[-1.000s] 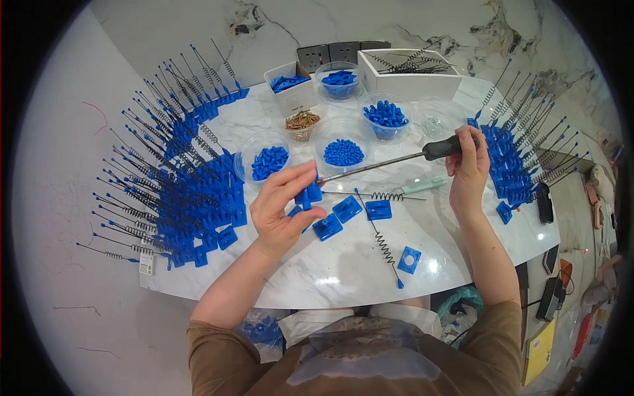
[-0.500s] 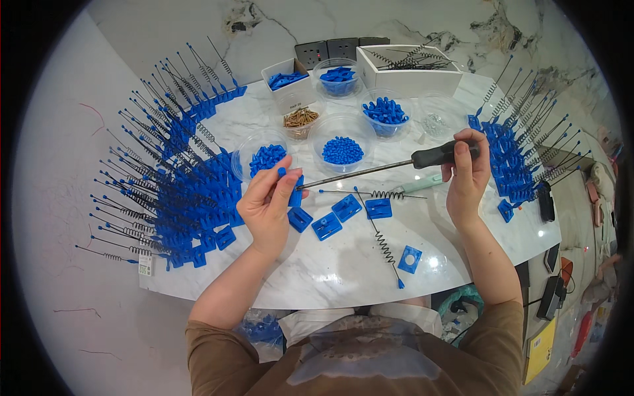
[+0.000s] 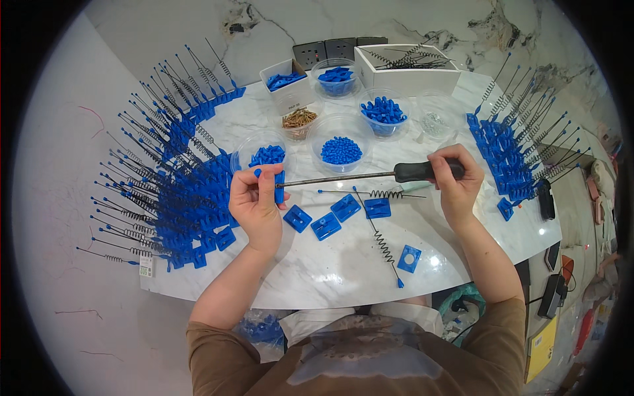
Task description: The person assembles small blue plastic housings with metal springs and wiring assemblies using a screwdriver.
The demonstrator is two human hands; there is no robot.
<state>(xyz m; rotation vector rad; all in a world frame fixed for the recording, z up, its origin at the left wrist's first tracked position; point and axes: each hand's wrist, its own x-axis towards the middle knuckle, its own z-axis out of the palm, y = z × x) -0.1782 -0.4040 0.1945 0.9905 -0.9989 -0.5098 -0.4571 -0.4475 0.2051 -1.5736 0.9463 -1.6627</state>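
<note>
Hands meet over the middle of a white marble tabletop point(image 3: 317, 277), seen from above. The left hand point(image 3: 256, 203) is closed around a small blue plastic block point(image 3: 279, 187), held upright between thumb and fingers. The right hand point(image 3: 456, 185) is wrapped around the black handle of a long screwdriver point(image 3: 370, 175), whose thin shaft runs level toward the left hand until its tip reaches the block. A second ago the left hand was lower, over the loose blue plates point(image 3: 337, 216) that lie just below both hands; it has since risen with the block, and the tip has closed in on it. Judging by that, the piece looks ready for driving a screw, though whether the tip is seated in it is too small to tell. A loose spring wire point(image 3: 382, 243) lies below the right hand. Beyond the hands stand tubs of blue parts point(image 3: 341, 150). Rows of finished blue pieces with spring wires point(image 3: 165, 178) fan out to the left of the left hand.
</note>
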